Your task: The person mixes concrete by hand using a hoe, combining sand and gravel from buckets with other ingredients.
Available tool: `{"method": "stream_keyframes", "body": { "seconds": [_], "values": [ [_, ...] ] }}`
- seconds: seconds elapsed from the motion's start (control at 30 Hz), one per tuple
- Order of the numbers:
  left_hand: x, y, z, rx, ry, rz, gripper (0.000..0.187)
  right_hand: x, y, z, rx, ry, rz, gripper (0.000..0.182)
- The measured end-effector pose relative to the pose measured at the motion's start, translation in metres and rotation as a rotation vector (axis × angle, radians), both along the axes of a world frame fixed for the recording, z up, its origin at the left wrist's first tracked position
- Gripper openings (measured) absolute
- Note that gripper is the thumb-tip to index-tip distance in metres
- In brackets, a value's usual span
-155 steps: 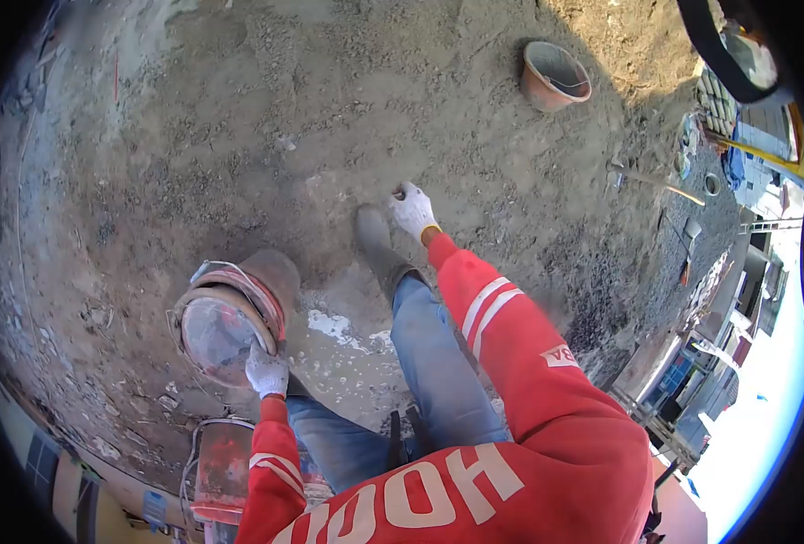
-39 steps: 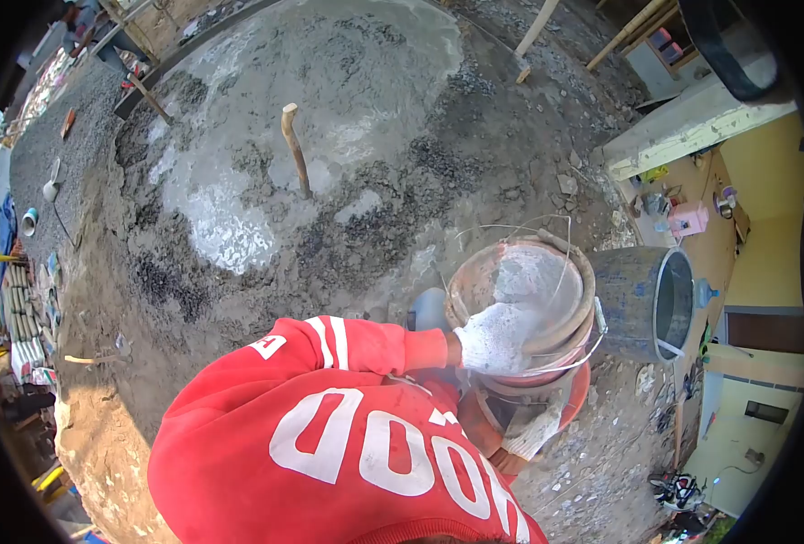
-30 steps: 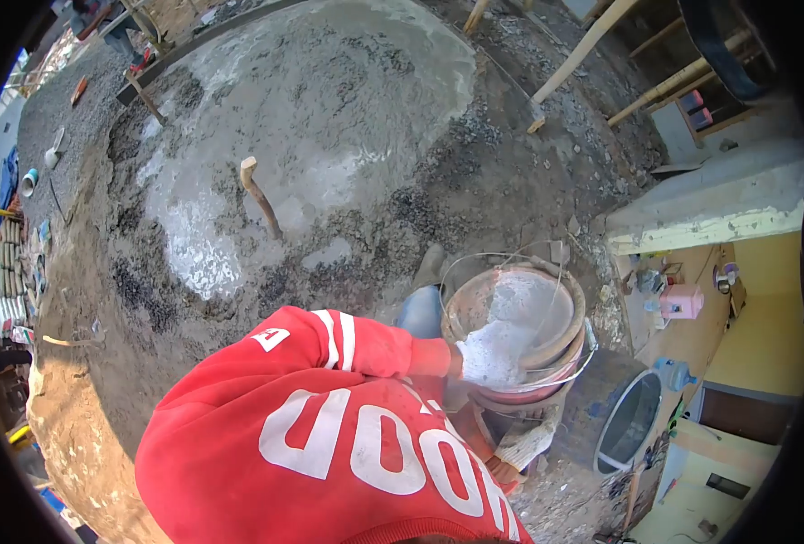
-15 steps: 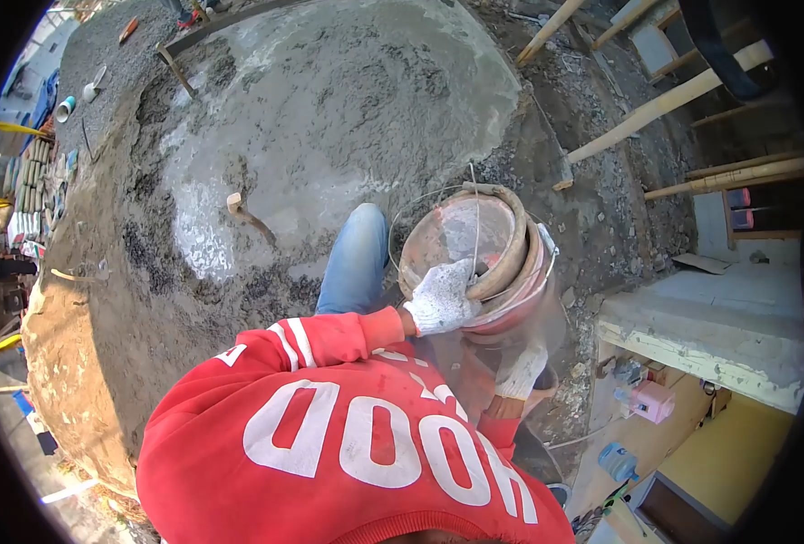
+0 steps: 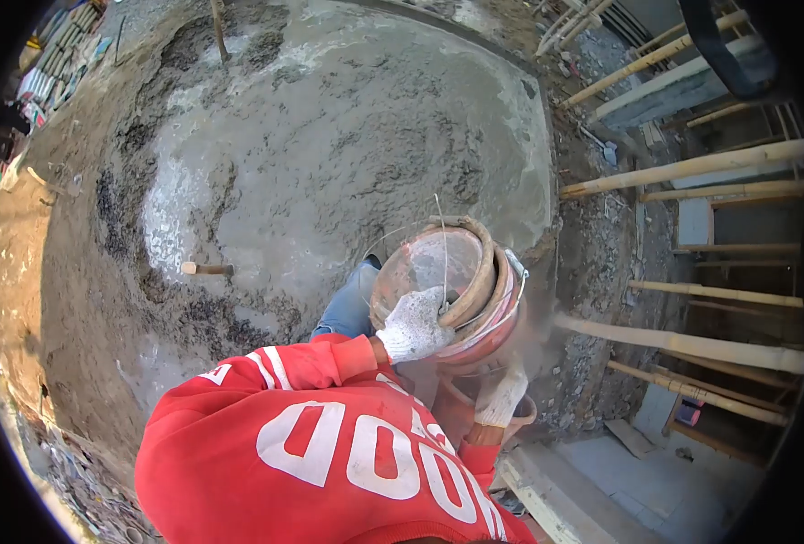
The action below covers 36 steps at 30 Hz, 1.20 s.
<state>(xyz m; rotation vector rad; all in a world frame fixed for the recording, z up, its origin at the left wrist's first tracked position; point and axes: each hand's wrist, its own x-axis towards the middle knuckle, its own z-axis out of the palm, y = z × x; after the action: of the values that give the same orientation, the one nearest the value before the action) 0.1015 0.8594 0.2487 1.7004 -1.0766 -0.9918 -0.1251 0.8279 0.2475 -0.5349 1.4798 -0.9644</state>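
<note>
A white knitted work glove covers my left hand, its fingers wrapped over the rim of a stack of nested buckets. The top bucket is tilted, with dusty reddish walls and a thin wire handle. My right hand, also gloved, lies low against the side of the stack; its fingertips are hidden behind the bucket and haze. Another bucket stands beneath and beside the stack. My knee in blue jeans is just left of the buckets.
Wet grey concrete spreads ahead, with a wooden stake sticking up at the left. Bamboo poles reach in from the right. A concrete ledge is at lower right, and a sand pile at far left.
The view has turned, so the stake and poles appear shifted. In the picture the bucket stack sits slightly lower and further left, with my left hand still on its rim.
</note>
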Motion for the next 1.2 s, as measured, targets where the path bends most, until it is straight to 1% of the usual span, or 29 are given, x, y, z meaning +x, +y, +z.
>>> {"method": "stream_keyframes", "body": {
  "seconds": [0.03,0.07,0.13,0.2,0.23,0.27,0.33,0.4,0.47,0.53,0.63,0.7,0.73,0.8,0.83,0.87,0.9,0.93,1.0,1.03,1.1,1.17,1.2],
  "values": [
    [0.014,-0.027,0.001,-0.022,-0.001,-0.007,0.038,0.013,-0.032,-0.002,0.032,0.017,-0.053,0.029],
    [0.021,-0.053,-0.016,-0.049,-0.016,0.009,0.042,0.034,-0.066,0.0,0.066,0.031,-0.101,0.029],
    [0.048,-0.106,-0.002,-0.038,0.021,0.01,0.046,0.044,-0.127,-0.013,0.098,0.052,-0.072,0.031],
    [0.076,-0.15,0.02,-0.026,0.014,0.051,0.046,0.052,-0.18,-0.018,0.047,0.01,0.149,0.058],
    [0.088,-0.169,0.03,-0.05,0.005,0.066,0.047,0.071,-0.201,-0.005,0.026,0.003,0.147,0.059],
    [0.099,-0.185,0.039,-0.046,-0.006,0.079,0.047,0.091,-0.222,0.01,0.029,-0.009,0.16,0.059],
    [0.121,-0.215,0.054,-0.121,0.007,0.144,0.047,0.13,-0.263,0.038,-0.039,-0.022,0.093,0.03],
    [0.141,-0.241,0.068,-0.15,-0.04,0.202,0.047,0.157,-0.298,0.054,-0.084,-0.035,0.126,0.029],
    [0.16,-0.266,0.078,-0.227,0.029,0.291,0.047,0.175,-0.341,0.059,-0.14,-0.067,0.231,0.029],
    [0.174,-0.29,0.076,-0.206,-0.008,0.355,0.048,0.192,-0.384,0.057,-0.156,-0.077,0.331,0.03],
    [0.187,-0.325,0.064,-0.233,-0.039,0.482,0.046,0.23,-0.439,0.059,-0.115,-0.082,0.425,0.029],
    [0.198,-0.348,0.052,-0.145,-0.071,0.598,0.044,0.263,-0.47,0.059,-0.093,-0.089,0.508,0.029],
    [0.2,-0.361,0.042,-0.144,-0.066,0.648,0.044,0.273,-0.487,0.053,-0.082,-0.1,0.579,0.031],
    [0.205,-0.383,0.022,-0.152,-0.105,0.734,0.041,0.286,-0.527,0.027,-0.026,-0.058,0.692,0.032],
    [0.21,-0.391,0.03,-0.033,-0.063,0.736,0.04,0.299,-0.547,0.013,0.001,-0.045,0.783,0.032],
    [0.212,-0.403,0.019,-0.073,-0.077,0.765,0.041,0.302,-0.562,0.002,0.004,-0.018,0.799,0.033],
    [0.207,-0.413,0.012,-0.006,-0.051,0.788,0.042,0.303,-0.576,-0.008,0.0,0.006,0.806,0.034],
    [0.216,-0.424,0.008,0.049,-0.033,0.804,0.044,0.318,-0.592,-0.015,0.026,0.017,0.869,0.034],
    [0.204,-0.441,-0.005,0.106,-0.007,0.894,0.045,0.326,-0.625,-0.037,0.163,0.041,0.924,0.04],
    [0.2,-0.447,-0.009,0.14,0.023,0.926,0.043,0.33,-0.638,-0.05,0.188,0.083,0.955,0.046],
    [0.197,-0.453,-0.022,0.188,0.119,0.992,0.042,0.34,-0.656,-0.071,0.217,0.103,1.047,0.045],
    [0.196,-0.457,-0.051,0.216,0.108,1.08,0.042,0.36,-0.656,-0.071,0.256,0.097,1.139,0.042],
    [0.193,-0.457,-0.069,0.231,0.087,1.128,0.042,0.368,-0.657,-0.084,0.259,0.102,1.16,0.042]
  ]
}}
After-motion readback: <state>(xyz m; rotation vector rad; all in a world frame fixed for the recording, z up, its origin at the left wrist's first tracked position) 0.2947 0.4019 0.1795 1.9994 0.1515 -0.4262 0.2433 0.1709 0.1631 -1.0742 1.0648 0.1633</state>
